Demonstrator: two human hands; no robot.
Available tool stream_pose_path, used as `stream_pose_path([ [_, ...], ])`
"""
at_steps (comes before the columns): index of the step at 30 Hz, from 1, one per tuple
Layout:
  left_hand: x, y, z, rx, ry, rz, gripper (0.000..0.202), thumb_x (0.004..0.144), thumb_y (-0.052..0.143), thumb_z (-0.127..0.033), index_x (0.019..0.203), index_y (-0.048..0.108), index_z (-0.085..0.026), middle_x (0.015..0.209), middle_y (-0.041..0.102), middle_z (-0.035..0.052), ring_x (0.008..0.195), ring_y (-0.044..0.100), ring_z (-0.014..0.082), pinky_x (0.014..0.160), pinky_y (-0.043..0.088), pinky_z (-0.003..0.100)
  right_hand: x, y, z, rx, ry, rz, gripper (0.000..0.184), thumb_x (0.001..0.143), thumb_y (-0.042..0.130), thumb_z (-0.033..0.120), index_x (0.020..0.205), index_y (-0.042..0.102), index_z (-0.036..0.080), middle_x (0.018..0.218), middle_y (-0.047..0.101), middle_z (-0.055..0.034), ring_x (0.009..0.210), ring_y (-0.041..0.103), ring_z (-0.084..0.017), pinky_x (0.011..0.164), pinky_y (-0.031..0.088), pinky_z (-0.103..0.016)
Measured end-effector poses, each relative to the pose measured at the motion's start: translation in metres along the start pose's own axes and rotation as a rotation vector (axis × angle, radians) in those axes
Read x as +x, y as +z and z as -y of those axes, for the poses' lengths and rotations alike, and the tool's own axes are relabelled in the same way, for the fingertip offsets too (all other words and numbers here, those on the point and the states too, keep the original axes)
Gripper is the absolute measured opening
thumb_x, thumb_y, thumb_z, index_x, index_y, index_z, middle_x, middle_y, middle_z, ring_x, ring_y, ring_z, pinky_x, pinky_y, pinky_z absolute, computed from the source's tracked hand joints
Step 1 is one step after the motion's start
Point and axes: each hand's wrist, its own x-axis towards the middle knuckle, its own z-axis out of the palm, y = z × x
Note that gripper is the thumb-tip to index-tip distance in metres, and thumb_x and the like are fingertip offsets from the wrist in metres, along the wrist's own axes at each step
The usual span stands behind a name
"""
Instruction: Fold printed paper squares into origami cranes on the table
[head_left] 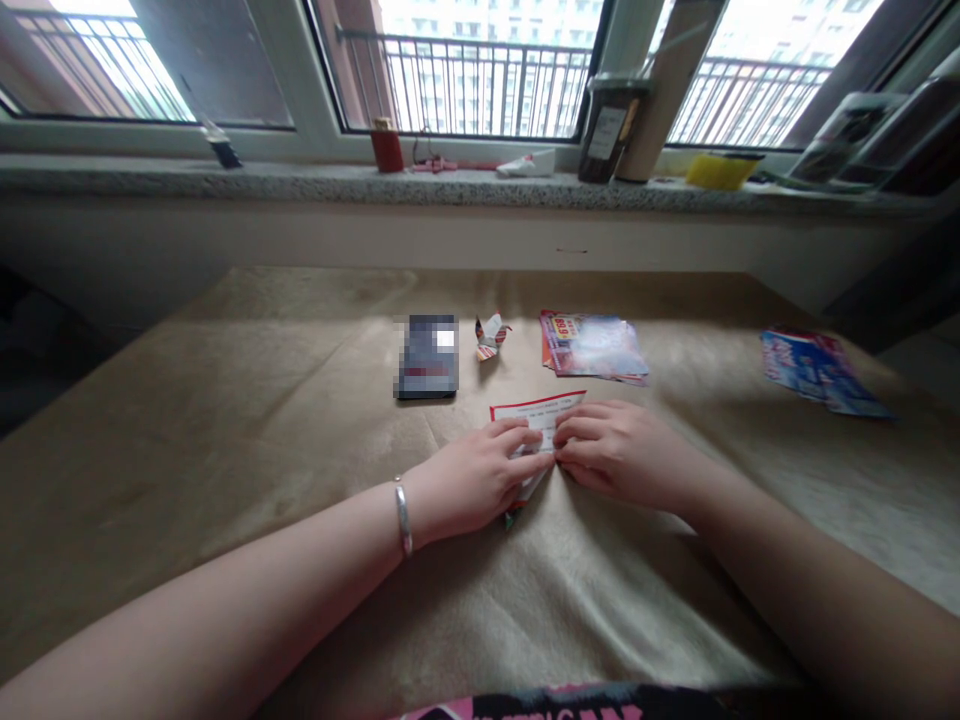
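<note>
A folded sheet of printed paper (537, 412), white with a red border, lies on the cloth-covered table under both hands. My left hand (487, 470), with a silver bracelet at the wrist, holds the sheet down, its fingers bent over the middle. My right hand (619, 450) has its fingertips pressed together at the sheet's right edge, close to the left fingertips. A green and red corner of the paper shows below the left hand. Just beyond stands a small folded paper crane (492, 338). Part of the sheet is hidden by the fingers.
A dark, blurred-out flat object (427, 358) lies left of the crane. A stack of colourful leaflets (594, 346) is to its right, and more blue leaflets (821, 372) lie far right. The windowsill (300, 186) behind bears jars and small items.
</note>
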Motion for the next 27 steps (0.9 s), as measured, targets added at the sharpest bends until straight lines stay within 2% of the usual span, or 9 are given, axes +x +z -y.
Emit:
stream_pose_path([
  [7,0.001,0.002,0.001,0.007,-0.005,0.004,0.037,0.091,0.044,-0.02,0.127,0.049,-0.015,0.125,0.052,0.0145,0.117,0.047,0.0229,0.102,0.041,0.04,-0.002,-0.001,-0.005,0.043,-0.004,0.01,0.019,0.084,0.053,0.017,0.084,0.071,0.021,0.09,0.07,-0.0042,0.087,0.062,-0.018,0.078,0.049,-0.033],
  [12,0.001,0.002,0.002,-0.004,-0.003,0.0,0.034,0.09,0.045,-0.019,0.123,0.053,-0.016,0.124,0.052,0.0135,0.117,0.047,0.0227,0.101,0.041,0.04,-0.005,0.002,-0.012,-0.02,0.036,-0.025,0.017,0.083,0.054,0.018,0.077,0.07,0.02,0.087,0.069,-0.0047,0.085,0.061,-0.018,0.077,0.048,-0.033],
  [18,0.001,0.003,0.002,-0.013,-0.015,0.007,0.035,0.089,0.048,-0.019,0.124,0.052,-0.016,0.124,0.052,0.0128,0.116,0.048,0.0229,0.101,0.042,0.039,-0.008,0.006,-0.018,-0.044,0.032,-0.021,0.019,0.085,0.052,0.02,0.08,0.07,0.021,0.09,0.069,-0.0046,0.088,0.061,-0.019,0.079,0.048,-0.035],
  [23,0.003,0.003,0.003,-0.027,-0.023,-0.015,0.035,0.091,0.044,-0.018,0.125,0.051,-0.016,0.125,0.053,0.0131,0.118,0.047,0.0226,0.102,0.041,0.041,-0.005,0.005,-0.011,0.051,-0.047,-0.063,0.019,0.085,0.051,0.017,0.084,0.07,0.02,0.087,0.07,-0.0042,0.088,0.062,-0.017,0.08,0.049,-0.033],
  [27,0.003,0.003,0.002,-0.031,-0.028,-0.012,0.035,0.091,0.044,-0.02,0.125,0.052,-0.017,0.125,0.053,0.013,0.116,0.048,0.0229,0.101,0.042,0.041,-0.004,0.006,-0.012,0.031,-0.058,-0.036,0.021,0.086,0.05,0.017,0.081,0.07,0.021,0.085,0.07,-0.0033,0.087,0.062,-0.017,0.08,0.048,-0.033],
])
